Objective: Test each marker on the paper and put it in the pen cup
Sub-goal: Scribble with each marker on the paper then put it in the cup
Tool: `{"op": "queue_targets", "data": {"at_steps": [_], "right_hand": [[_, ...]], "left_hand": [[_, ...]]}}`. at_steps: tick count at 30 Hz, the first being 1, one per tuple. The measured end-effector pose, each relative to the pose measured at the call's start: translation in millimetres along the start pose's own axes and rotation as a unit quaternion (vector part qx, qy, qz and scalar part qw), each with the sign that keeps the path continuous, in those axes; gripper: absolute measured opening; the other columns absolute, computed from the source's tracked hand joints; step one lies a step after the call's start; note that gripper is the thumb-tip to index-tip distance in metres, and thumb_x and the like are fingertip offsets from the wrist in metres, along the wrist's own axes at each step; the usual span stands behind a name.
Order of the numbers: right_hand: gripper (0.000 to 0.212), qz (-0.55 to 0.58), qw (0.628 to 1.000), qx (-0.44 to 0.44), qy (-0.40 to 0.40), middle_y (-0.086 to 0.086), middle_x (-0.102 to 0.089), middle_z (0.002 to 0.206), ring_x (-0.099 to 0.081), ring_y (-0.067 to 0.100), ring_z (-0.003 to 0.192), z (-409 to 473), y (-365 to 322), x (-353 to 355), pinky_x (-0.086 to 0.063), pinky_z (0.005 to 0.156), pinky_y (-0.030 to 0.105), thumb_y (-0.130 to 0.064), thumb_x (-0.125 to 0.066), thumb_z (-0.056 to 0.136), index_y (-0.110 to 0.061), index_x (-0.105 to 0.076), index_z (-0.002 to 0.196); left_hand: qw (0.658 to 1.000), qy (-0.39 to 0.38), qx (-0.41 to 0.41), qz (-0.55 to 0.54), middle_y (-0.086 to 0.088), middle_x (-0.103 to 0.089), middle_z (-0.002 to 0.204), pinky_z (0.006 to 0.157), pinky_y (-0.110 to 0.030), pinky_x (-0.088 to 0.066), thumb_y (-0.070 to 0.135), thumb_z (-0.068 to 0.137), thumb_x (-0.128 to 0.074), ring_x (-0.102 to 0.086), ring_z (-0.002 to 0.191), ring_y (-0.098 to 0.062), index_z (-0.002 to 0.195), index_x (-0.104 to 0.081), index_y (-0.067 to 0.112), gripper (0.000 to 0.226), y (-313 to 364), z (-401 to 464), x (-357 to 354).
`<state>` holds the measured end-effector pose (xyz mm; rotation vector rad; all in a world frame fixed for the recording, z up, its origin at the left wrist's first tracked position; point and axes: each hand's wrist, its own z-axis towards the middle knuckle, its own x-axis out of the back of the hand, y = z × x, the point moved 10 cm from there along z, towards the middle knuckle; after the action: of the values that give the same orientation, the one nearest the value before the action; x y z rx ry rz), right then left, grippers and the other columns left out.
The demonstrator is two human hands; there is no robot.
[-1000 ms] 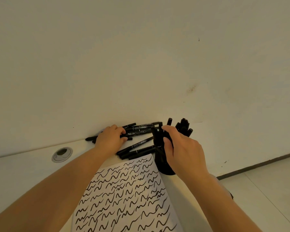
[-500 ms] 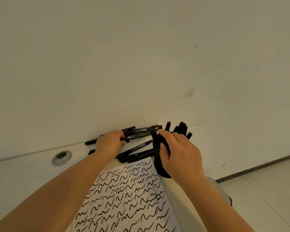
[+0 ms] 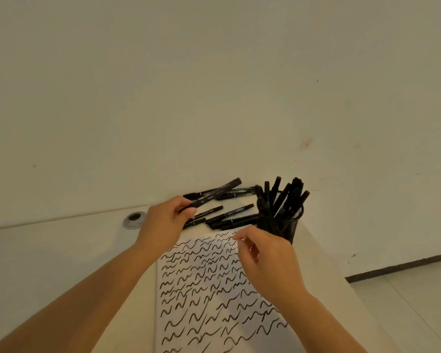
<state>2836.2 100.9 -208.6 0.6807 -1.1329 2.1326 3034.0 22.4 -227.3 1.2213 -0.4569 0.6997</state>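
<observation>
- Head view: the pen cup (image 3: pixel 288 225) stands near the tabletop (image 3: pixel 61 250) right edge, close to the wall.
- Left hand (image 3: pixel 163 222) pinches one marker (image 3: pixel 214 193) — it points up and right, above the loose markers (image 3: pixel 229 216).
- Right hand (image 3: pixel 267 261) holds nothing, fingers loosely curled over the paper (image 3: pixel 201 289).

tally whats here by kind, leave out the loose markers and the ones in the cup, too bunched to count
hands: 2 (left hand, right hand)
held marker: 1
pen cup: 1
paper sheet: 1
desk grommet: 1
total: 6
</observation>
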Motion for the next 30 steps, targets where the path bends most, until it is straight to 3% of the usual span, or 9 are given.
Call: {"op": "queue_targets", "data": {"at_steps": [2,5,8,12,15,17,23,26,30], "right_hand": [[0.01,0.125,0.984,-0.107,-0.066,-0.012,-0.061,0.067,-0.053,0.002,0.056,-11.8,8.6,-25.1,-0.044,0.052,0.016,-0.031,-0.055,0.087,-0.035,-0.058,0.096],[0.017,0.336,0.913,-0.199,-0.121,-0.002,-0.064,0.07,-0.049,0.001,0.052,-34.5,0.2,-51.0,-0.04,0.052,0.018,-0.036,-0.059,0.083,-0.037,-0.056,0.1],[0.011,0.484,0.833,-0.228,-0.137,0.0,-0.057,0.057,-0.043,0.004,0.043,-56.7,-18.7,-59.3,-0.035,0.042,0.014,-0.025,-0.059,0.084,-0.015,-0.061,0.086],[0.026,0.487,0.825,-0.254,-0.132,0.004,-0.051,0.048,-0.039,0.008,0.038,-84.9,-21.2,-61.0,-0.032,0.04,0.016,-0.024,-0.053,0.088,-0.009,-0.059,0.068],[0.026,0.499,0.814,-0.268,-0.129,0.006,-0.054,0.047,-0.041,0.012,0.038,-103.6,-23.0,-64.0,-0.032,0.039,0.019,-0.021,-0.052,0.089,-0.009,-0.06,0.067],[0.027,0.525,0.795,-0.276,-0.124,0.009,-0.055,0.049,-0.043,0.014,0.038,-113.4,-24.9,-65.9,-0.034,0.038,0.021,-0.02,-0.051,0.09,-0.009,-0.062,0.068],[0.028,0.582,0.722,-0.346,-0.141,0.011,-0.052,0.046,-0.04,0.016,0.035,-138.9,-26.3,-75.9,-0.033,0.036,0.022,-0.016,-0.046,0.091,-0.003,-0.06,0.07],[0.03,0.567,0.728,-0.35,-0.158,0.012,-0.048,0.041,-0.035,0.016,0.031,-144.2,-28.7,-76.6,-0.029,0.035,0.02,-0.012,-0.045,0.088,-0.003,-0.06,0.064],[0.036,0.543,0.769,-0.287,-0.179,0.01,-0.048,0.038,-0.033,0.014,0.03,-136.3,-39.2,-70.8,-0.028,0.035,0.017,-0.007,-0.043,0.087,-0.009,-0.06,0.055]], "left_hand": [[0.999,-0.029,-0.013,-0.037,0.011,-0.066,0.072,0.056,-0.022,-0.044,0.034,0.084,-0.061,-0.058,0.062,-0.008,0.083,-0.061,0.043,0.009,10.9,-29.1,7.3],[0.994,-0.085,-0.056,-0.027,0.023,-0.066,0.077,0.054,-0.015,-0.043,0.039,0.081,-0.059,-0.059,0.065,-0.003,0.078,-0.06,0.053,0.014,31.7,-75.2,9.2],[0.986,-0.141,-0.092,-0.007,0.026,-0.065,0.08,0.06,-0.018,-0.046,0.051,0.079,-0.055,-0.06,0.072,-0.001,0.079,-0.06,0.054,0.006,44.2,-114.9,3.8],[0.981,-0.158,-0.109,0.01,0.02,-0.065,0.074,0.058,-0.01,-0.042,0.06,0.078,-0.053,-0.06,0.073,-0.001,0.079,-0.064,0.045,0.019,41.0,-150.7,1.6],[0.98,-0.112,-0.147,0.068,0.021,-0.064,0.072,0.06,-0.012,-0.042,0.064,0.075,-0.046,-0.058,0.076,0.0,0.087,-0.067,0.036,0.037,44.0,-169.6,4.2],[0.976,-0.065,-0.183,0.098,0.021,-0.063,0.074,0.061,-0.011,-0.043,0.059,0.076,-0.047,-0.057,0.075,0.001,0.088,-0.068,0.033,0.035,51.7,-180.3,8.4],[0.919,0.021,-0.316,0.234,0.006,-0.069,0.068,0.047,-0.019,-0.047,0.041,0.089,-0.041,-0.061,0.053,-0.01,0.082,-0.072,0.018,0.039,78.6,-218.6,9.4],[0.916,0.013,-0.32,0.241,0.005,-0.068,0.064,0.042,-0.019,-0.047,0.04,0.095,-0.03,-0.059,0.047,-0.01,0.079,-0.071,0.016,0.051,78.3,-232.2,8.9],[0.952,-0.075,-0.232,0.184,0.015,-0.063,0.061,0.043,-0.017,-0.045,0.045,0.093,-0.03,-0.054,0.047,-0.002,0.084,-0.07,0.022,0.047,64.5,-232.2,8.8]]}}
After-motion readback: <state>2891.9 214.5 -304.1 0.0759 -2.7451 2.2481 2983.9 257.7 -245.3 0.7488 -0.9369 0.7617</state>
